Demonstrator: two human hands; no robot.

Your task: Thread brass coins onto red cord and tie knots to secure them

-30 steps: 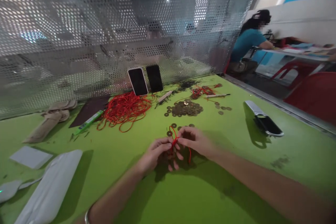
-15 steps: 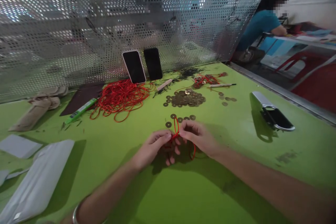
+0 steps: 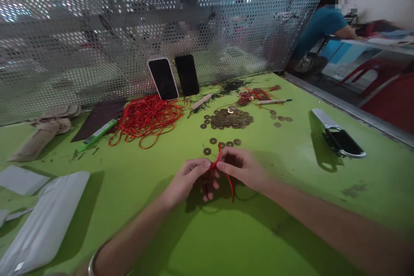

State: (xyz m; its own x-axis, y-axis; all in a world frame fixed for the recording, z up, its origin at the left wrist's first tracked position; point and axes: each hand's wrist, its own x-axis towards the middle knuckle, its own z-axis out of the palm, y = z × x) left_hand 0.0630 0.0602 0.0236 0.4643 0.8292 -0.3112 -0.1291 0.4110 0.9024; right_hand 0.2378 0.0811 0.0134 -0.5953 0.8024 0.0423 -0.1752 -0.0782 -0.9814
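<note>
Between my two hands, a red cord [image 3: 230,187] is pinched above the green table, with one end sticking up and another hanging down. My left hand [image 3: 193,177] grips it between thumb and forefinger, the other fingers curled below; some dark round shapes seem to lie under those fingers, too shadowed to make out. My right hand [image 3: 241,166] pinches the same cord just to the right, thumb nearly meeting the left thumb. Just beyond the fingertips lie several loose holed coins [image 3: 207,151], and behind them a heap of coins [image 3: 229,119].
A tangle of red cord [image 3: 147,114] lies by two propped phones [image 3: 163,79]. A green packet [image 3: 98,134], a white pouch [image 3: 45,224] and tan straps [image 3: 42,138] are at left. A black and silver tool [image 3: 344,140] lies right. Beyond the table sits a person [image 3: 323,26].
The upright loop of red cord has been drawn down to a single short end. The hanging end now points straighter downward. My hands stay close together.
</note>
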